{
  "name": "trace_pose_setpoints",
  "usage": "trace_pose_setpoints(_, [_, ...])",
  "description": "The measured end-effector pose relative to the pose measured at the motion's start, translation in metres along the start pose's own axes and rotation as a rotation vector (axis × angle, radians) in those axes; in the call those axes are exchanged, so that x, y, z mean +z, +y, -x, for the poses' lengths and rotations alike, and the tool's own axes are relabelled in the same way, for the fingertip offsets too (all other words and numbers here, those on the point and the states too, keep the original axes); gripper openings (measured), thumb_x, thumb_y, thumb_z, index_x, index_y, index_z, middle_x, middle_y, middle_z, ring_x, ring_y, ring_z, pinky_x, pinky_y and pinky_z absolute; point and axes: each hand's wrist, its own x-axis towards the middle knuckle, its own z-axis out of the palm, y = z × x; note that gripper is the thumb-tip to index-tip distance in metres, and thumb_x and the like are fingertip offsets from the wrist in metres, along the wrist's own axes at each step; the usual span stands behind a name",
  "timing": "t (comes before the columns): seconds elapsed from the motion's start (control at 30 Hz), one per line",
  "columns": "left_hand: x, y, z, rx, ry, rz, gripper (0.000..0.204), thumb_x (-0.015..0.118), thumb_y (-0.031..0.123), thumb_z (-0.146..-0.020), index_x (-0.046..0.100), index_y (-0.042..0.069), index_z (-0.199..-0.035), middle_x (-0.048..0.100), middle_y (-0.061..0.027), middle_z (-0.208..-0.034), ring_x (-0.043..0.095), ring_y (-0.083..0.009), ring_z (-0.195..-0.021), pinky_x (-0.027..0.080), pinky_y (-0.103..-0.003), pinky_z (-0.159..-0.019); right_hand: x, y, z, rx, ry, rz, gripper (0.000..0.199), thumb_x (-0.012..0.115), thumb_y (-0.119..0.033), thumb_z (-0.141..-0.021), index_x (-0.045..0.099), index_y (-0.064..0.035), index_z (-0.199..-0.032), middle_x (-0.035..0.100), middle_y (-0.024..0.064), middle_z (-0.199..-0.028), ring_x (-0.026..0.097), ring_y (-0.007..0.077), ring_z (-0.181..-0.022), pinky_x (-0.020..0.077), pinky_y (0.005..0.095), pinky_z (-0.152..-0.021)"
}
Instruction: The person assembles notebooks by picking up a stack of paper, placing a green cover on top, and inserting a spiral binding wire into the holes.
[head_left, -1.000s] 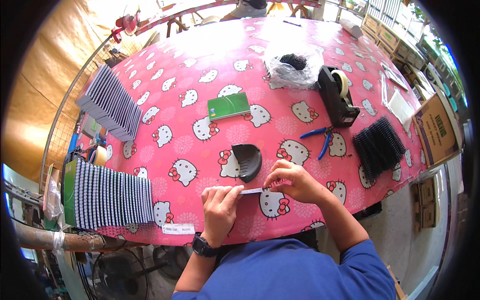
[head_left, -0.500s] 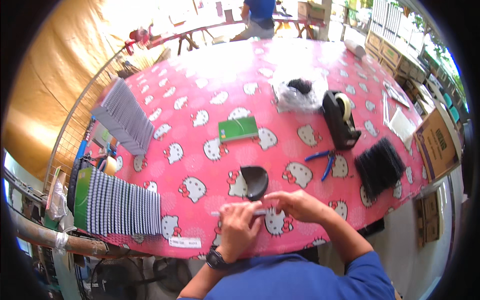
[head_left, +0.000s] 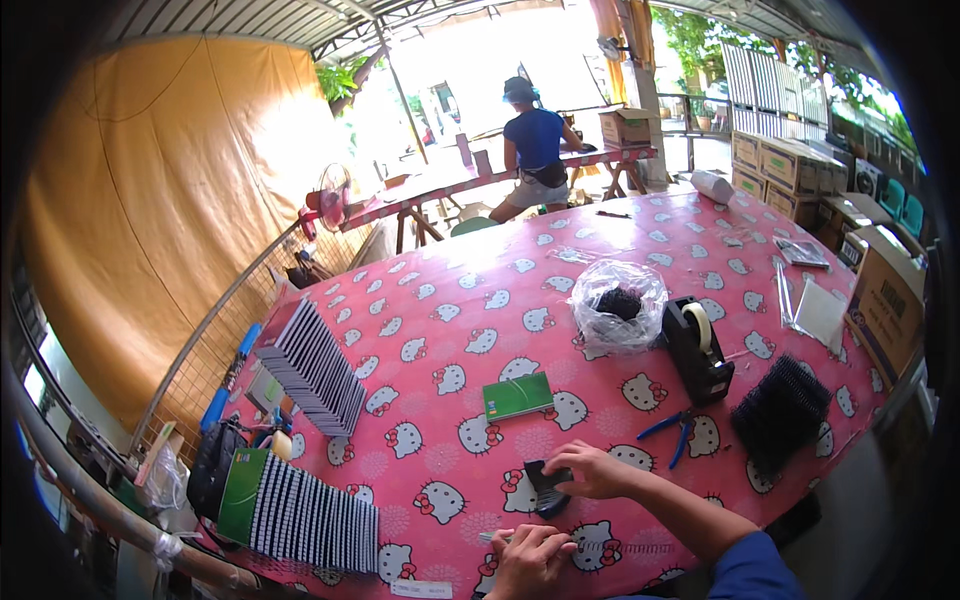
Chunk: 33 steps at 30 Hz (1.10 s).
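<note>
- Left hand (head_left: pixel 533 562) fingers grip a thin notebook (head_left: pixel 487 537) just nearside of the black holder (head_left: pixel 545 497); a coil (head_left: pixel 635 548) juts rightward, apparently part-threaded.
- Right hand (head_left: pixel 592 472) fingers meet the holder, grip unclear.
- Left of it, stacked notebooks (head_left: pixel 315 520) look bound; right, loose coils (head_left: pixel 780 415) lie unused.

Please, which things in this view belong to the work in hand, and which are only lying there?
Probably in the work:
- dark wedge-shaped piece, at the right hand
- thin coil, by the left hand
- pile of black coils
- blue-handled pliers

Apparently just lying about:
- tape dispenser
- white roll
</note>
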Motion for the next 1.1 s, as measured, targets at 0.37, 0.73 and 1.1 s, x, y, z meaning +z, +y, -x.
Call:
trace_pose_setpoints(0.37, [0.005, -0.03, 0.006, 0.194, -0.151, -0.142, 0.038, 0.074, 0.031, -0.072, 0.061, 0.018, -0.106, 0.064, 0.0074, -0.095, 0.059, -0.0114, -0.09, 0.026, -0.041, -0.093, 0.01, -0.006, -0.01, 0.075, -0.314, 0.275, 0.074, 0.076, -0.042, -0.059, 0.053, -0.0217, -0.126, 0.035, 0.0197, -0.138, 0.038, 0.0396, -0.12, 0.0358, 0.0509, -0.097])
trace_pose_setpoints(0.73, [-0.016, -0.023, -0.004, 0.02, -0.065, 0.107, 0.022, 0.075, 0.019, -0.062, 0.063, 0.013, -0.079, 0.059, -0.0047, -0.082, 0.055, -0.0255, -0.086, 0.029, -0.048, -0.09, -0.021, -0.01, 0.068, 0.231, -0.151, -0.408, 0.054, 0.064, -0.048, -0.081, 0.057, -0.0143, -0.123, 0.053, 0.0185, -0.122, 0.047, 0.0323, -0.116, 0.0369, 0.0409, -0.099])
trace_pose_setpoints(1.1, [-0.003, -0.022, 0.004, 0.041, 0.047, 0.038, 0.015, 0.07, 0.015, -0.065, 0.064, 0.016, -0.079, 0.059, 0.0, -0.073, 0.056, -0.0203, -0.079, 0.026, -0.047, -0.094, -0.023, -0.071, 0.064, 0.036, -0.176, -0.527, 0.037, 0.065, -0.037, -0.084, 0.067, -0.0071, -0.105, 0.061, 0.0182, -0.105, 0.056, 0.0308, -0.099, 0.0431, 0.0386, -0.086])
